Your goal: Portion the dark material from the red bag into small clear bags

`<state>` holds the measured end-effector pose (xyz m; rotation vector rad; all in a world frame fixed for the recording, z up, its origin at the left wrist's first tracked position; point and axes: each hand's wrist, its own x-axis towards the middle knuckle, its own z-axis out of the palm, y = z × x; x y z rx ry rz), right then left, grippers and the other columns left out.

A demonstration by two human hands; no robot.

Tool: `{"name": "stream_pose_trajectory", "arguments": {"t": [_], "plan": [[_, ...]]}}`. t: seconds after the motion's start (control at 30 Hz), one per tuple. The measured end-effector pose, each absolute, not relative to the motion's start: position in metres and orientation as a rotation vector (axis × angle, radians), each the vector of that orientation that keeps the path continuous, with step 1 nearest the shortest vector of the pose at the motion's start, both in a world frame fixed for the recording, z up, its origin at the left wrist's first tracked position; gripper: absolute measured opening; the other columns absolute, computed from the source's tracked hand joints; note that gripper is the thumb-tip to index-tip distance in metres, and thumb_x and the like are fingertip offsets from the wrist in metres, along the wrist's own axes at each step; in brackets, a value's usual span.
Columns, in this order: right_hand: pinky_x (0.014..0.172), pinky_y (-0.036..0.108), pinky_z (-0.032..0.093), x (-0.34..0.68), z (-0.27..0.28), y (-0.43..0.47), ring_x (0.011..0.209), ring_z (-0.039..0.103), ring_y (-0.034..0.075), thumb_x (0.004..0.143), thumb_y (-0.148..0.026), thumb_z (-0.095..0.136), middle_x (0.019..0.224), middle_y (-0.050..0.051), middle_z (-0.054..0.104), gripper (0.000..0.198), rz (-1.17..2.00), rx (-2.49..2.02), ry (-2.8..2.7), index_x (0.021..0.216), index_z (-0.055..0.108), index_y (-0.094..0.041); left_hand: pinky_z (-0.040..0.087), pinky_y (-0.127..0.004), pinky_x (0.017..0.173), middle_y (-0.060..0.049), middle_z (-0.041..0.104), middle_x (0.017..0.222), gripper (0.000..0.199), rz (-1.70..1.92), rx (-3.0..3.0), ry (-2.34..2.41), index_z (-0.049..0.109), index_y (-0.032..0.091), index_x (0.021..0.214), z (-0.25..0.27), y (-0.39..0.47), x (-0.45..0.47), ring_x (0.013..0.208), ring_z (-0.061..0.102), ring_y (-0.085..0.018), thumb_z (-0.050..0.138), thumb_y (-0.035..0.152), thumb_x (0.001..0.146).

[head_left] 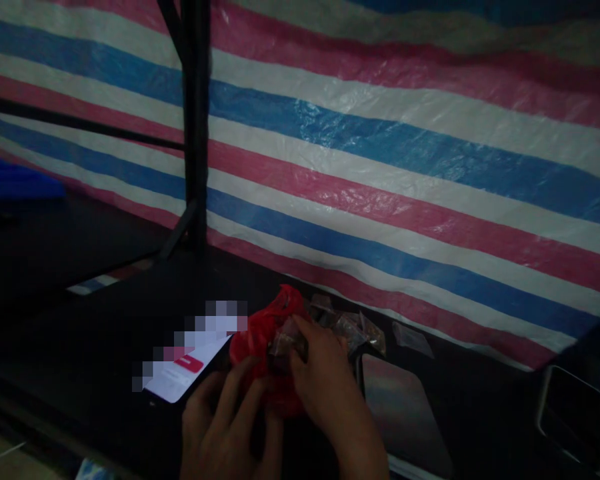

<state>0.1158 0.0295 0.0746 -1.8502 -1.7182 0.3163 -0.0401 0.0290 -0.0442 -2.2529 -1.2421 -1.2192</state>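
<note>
Left hand (225, 417) against red bag (257, 339) (crumpled).

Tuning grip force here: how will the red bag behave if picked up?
Probably floppy: the red bag lies crumpled in loose folds. Likely to sag or shift unevenly, given its bunched, irregular shape. Unlikely to roll, since nothing about it looks round or firm.

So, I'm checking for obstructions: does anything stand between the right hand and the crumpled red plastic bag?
Nothing visible, apart from the small clear plastic packet at the fingertips of the right hand. The left hand is at the near side of the red bag, not between them.
</note>
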Motion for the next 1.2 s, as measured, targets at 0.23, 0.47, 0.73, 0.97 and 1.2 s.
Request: {"name": "stream_pose_trajectory", "arguments": {"t": [0.23, 0.47, 0.73, 0.97, 1.2], "plan": [[0.121, 0.048, 0.042, 0.109, 0.076, 0.039, 0.143, 0.059, 0.032, 0.084, -0.001, 0.057, 0.153, 0.014, 0.063, 0.072, 0.324, -1.877, -1.713, 0.152, 0.059, -0.021, 0.049, -0.049, 0.092, -0.013, 0.074, 0.129, 0.027, -1.255, -2.197, -1.209, 0.076, 0.023, 0.108, -0.041, 0.027, -0.045, 0.113, 0.057, -0.036, 0.068, 0.022, 0.082], [0.095, 0.034, 0.056, 0.115, 0.069, 0.035, 0.115, 0.076, 0.027, 0.074, 0.000, 0.059, 0.126, 0.008, 0.080, 0.060, 0.422, -1.730, -1.691, 0.127, 0.073, -0.025, 0.051, -0.048, 0.089, -0.014, 0.069, 0.129, 0.029, -1.291, -2.179, -1.236, 0.074, 0.024, 0.109, -0.039, 0.026, -0.051, 0.114, 0.053, -0.035, 0.068, 0.018, 0.081], [0.095, 0.039, 0.054, 0.116, 0.078, 0.035, 0.109, 0.076, 0.031, 0.076, -0.004, 0.064, 0.117, 0.009, 0.081, 0.042, 0.314, -1.903, -1.666, 0.108, 0.081, -0.025, 0.053, -0.051, 0.089, -0.015, 0.063, 0.133, 0.026, -1.424, -2.177, -1.383, 0.072, 0.024, 0.108, -0.030, 0.021, -0.044, 0.117, 0.052, -0.035, 0.061, 0.014, 0.087], [0.106, 0.041, 0.049, 0.107, 0.086, 0.033, 0.123, 0.071, 0.032, 0.087, -0.004, 0.060, 0.137, 0.012, 0.074, 0.048, 0.216, -1.988, -1.764, 0.128, 0.077, -0.022, 0.051, -0.052, 0.087, -0.017, 0.060, 0.130, 0.024, -1.421, -2.192, -1.362, 0.071, 0.021, 0.108, -0.028, 0.021, -0.042, 0.114, 0.051, -0.036, 0.059, 0.014, 0.088], [0.111, 0.042, 0.049, 0.101, 0.090, 0.032, 0.128, 0.069, 0.030, 0.088, 0.003, 0.055, 0.141, 0.011, 0.072, 0.056, 0.160, -2.056, -1.823, 0.136, 0.073, -0.022, 0.052, -0.051, 0.087, -0.018, 0.055, 0.131, 0.028, -1.354, -2.204, -1.289, 0.068, 0.021, 0.112, -0.031, 0.022, -0.040, 0.115, 0.049, -0.036, 0.064, 0.013, 0.085]]}}
